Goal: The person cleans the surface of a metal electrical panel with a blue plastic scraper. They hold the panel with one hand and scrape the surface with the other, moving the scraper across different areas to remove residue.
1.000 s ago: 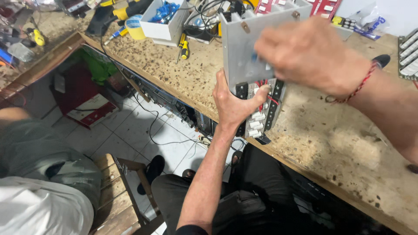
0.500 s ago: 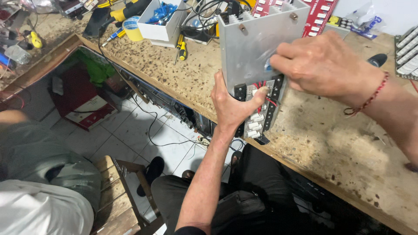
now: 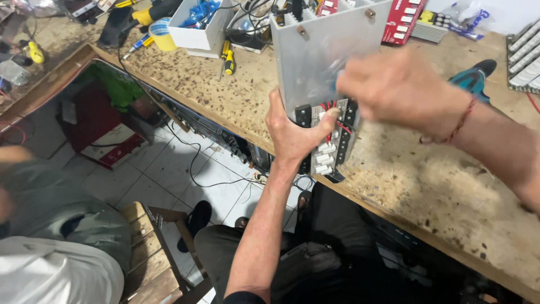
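Gripping the lower edge of an upright electronics module, the left hand wraps around its black connector strip, thumb pressed to the white terminals and red wires. The right hand, blurred, hovers against the module's dull grey metal plate with fingers curled; whether it pinches anything I cannot tell. The step looks like steadying the module on the bench edge while working at its face; the next move likely calls for a firm left grip and fine fingertip placement. Beyond the right hand lies a teal cordless drill. Farther past the left hand sit a yellow-handled screwdriver and a white box on speckled chipboard.
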